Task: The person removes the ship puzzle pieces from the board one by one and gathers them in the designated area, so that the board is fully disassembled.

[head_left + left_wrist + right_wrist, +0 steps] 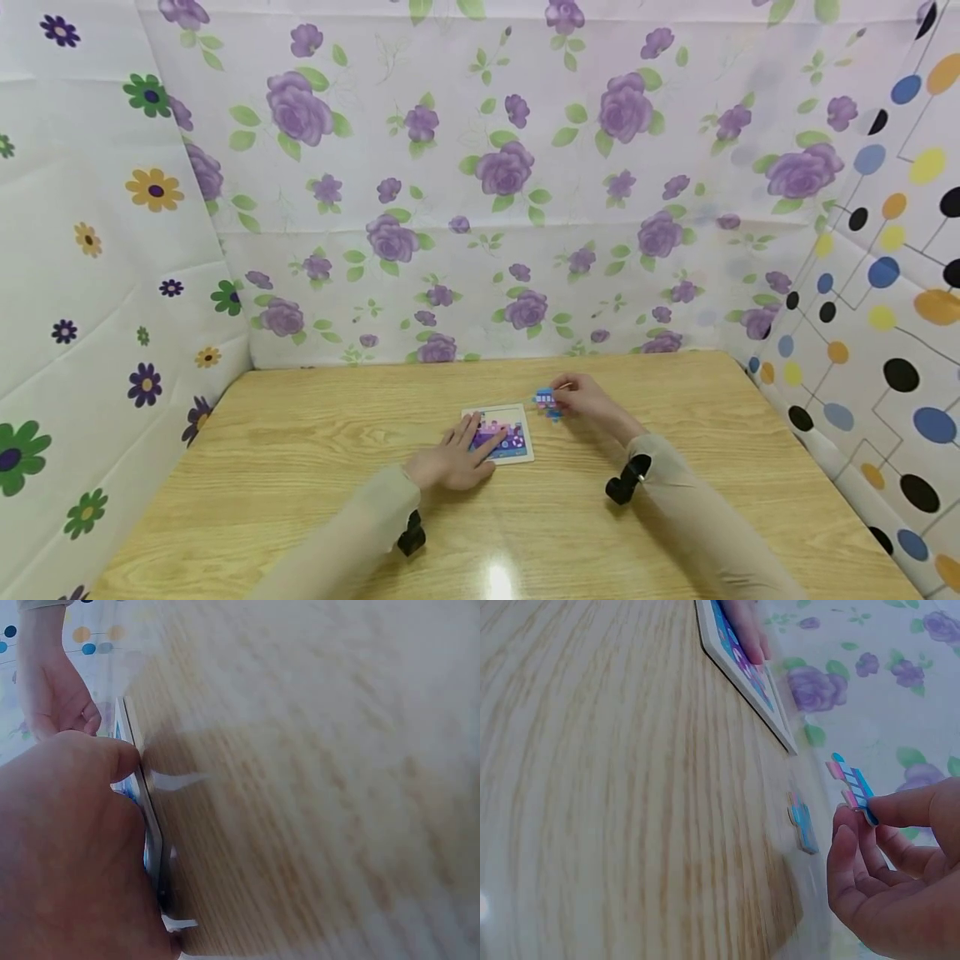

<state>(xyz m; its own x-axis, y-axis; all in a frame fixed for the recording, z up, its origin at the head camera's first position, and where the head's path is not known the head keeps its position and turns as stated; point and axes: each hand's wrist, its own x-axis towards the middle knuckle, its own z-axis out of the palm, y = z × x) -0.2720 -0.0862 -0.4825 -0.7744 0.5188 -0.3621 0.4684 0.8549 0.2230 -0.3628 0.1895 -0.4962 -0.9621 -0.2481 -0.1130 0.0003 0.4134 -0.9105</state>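
Observation:
My left hand (459,463) lies with spread fingers across a jigsaw puzzle in a white-rimmed tray (527,437); its picture is purple, pink and blue. Seen from the left wrist, the thumb presses at the near edge of the tray (154,838). To the right of the tray, my right hand (588,403) pinches a puzzle piece (855,786) between thumb and fingers, raised over the table. That piece is blue and pink with a row of pale window-like squares. Just below it, another blue puzzle piece (802,823) lies on the wood.
The wooden table (315,467) reaches back to a curtain (465,275) with purple flowers. Patterned cloths also hang at both sides, a flowered one (105,283) at left and a dotted one (892,317) at right. Each wrist wears a small black camera (628,480).

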